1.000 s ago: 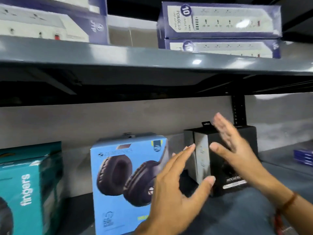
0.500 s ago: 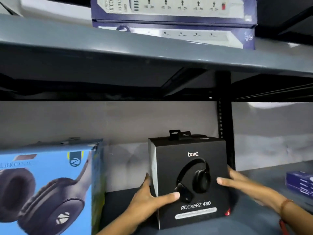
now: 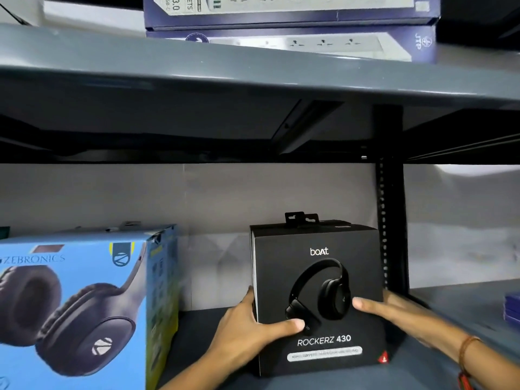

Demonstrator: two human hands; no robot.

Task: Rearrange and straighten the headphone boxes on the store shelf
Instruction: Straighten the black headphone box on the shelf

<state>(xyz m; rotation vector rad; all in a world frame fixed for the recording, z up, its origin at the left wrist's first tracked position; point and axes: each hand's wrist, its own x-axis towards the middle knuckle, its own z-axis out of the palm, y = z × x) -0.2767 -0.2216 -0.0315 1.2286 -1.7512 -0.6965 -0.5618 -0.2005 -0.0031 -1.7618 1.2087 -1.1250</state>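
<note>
A black boAt Rockerz 430 headphone box (image 3: pixel 318 280) stands upright on the grey lower shelf (image 3: pixel 464 305), its front facing me. My left hand (image 3: pixel 247 330) grips its left edge, thumb laid across the front. My right hand (image 3: pixel 399 311) holds its right edge, thumb on the front, fingers hidden behind the side. A light blue Zebronics headphone box (image 3: pixel 84 305) stands at the left, turned slightly, with a gap between it and the black box.
A black perforated upright (image 3: pixel 389 220) rises just behind the black box's right side. The grey upper shelf (image 3: pixel 253 74) carries stacked purple power-strip boxes (image 3: pixel 289 12). Dark blue flat boxes (image 3: pixel 512 308) lie at the far right of the lower shelf.
A second ago both hands were open in front of the black box, which stood corner-on. Now they hold its two sides and its front faces me. The view has shifted right.
</note>
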